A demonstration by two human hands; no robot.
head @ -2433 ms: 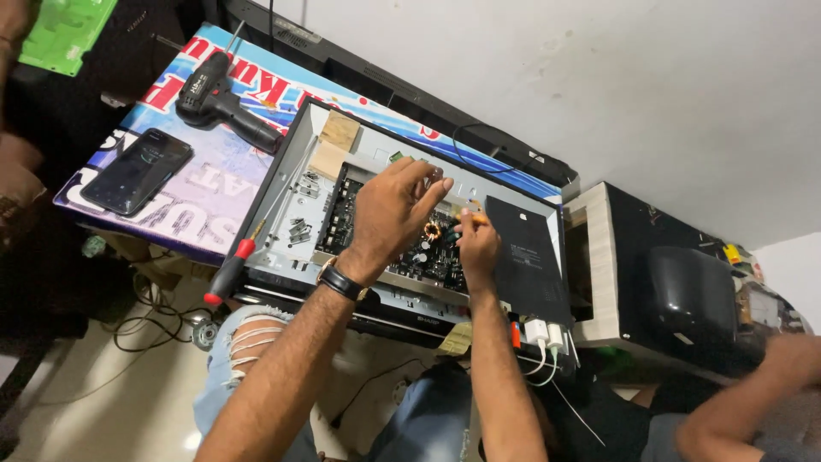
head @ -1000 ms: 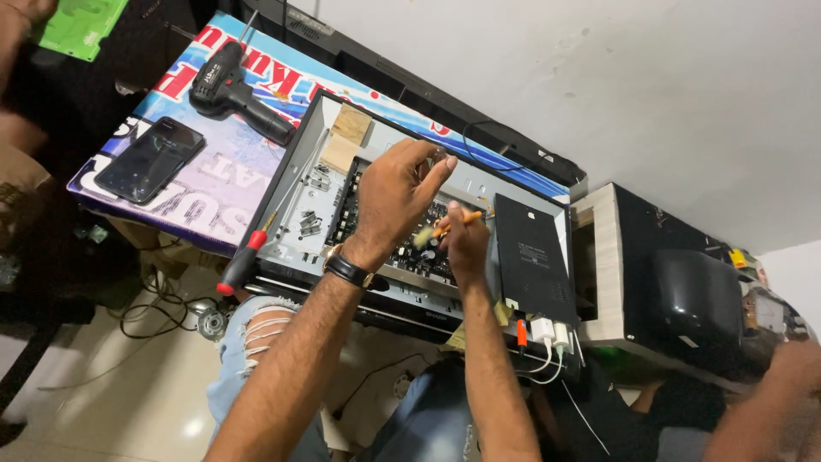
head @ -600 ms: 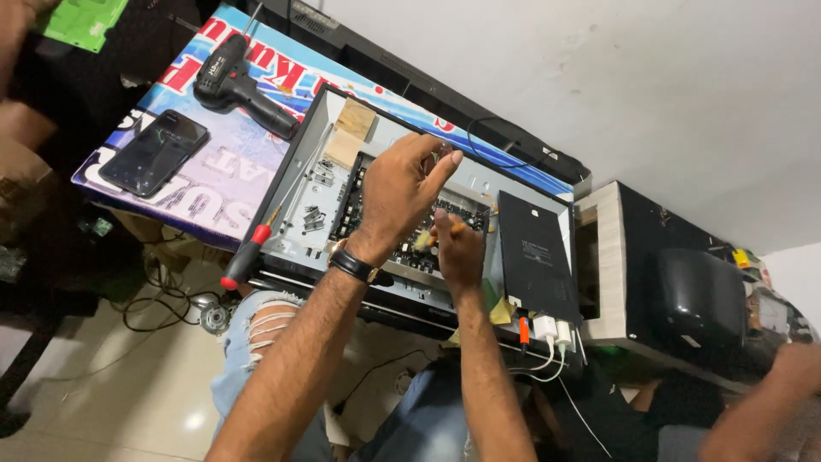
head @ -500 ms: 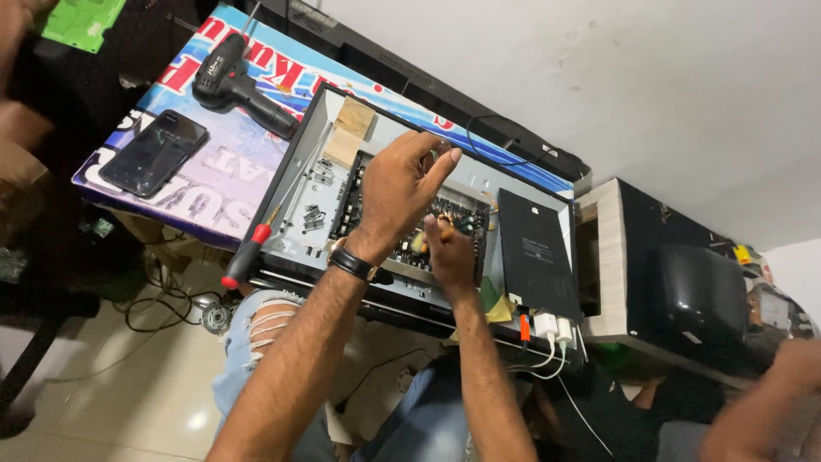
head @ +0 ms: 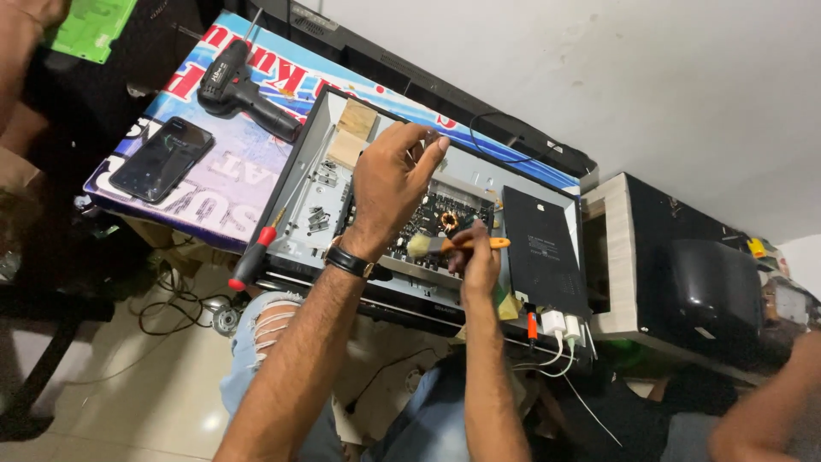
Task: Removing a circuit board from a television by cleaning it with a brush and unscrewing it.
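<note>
Head view: nearest, the right hand (head: 479, 261) grips a small brush (head: 445, 245), orange handle at three o'clock, pale bristles on the dark circuit board (head: 436, 218) inside the open metal chassis (head: 308, 184). Farther, the left hand (head: 389, 184) hovers, fingers loosely curled, empty. Since earlier, the brush has swung leftward.

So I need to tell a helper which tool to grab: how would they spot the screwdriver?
Find the open metal chassis on the table. Along its left edge lies the screwdriver, overhanging the table's front. Its red handle sets it apart from the black drill.
</note>
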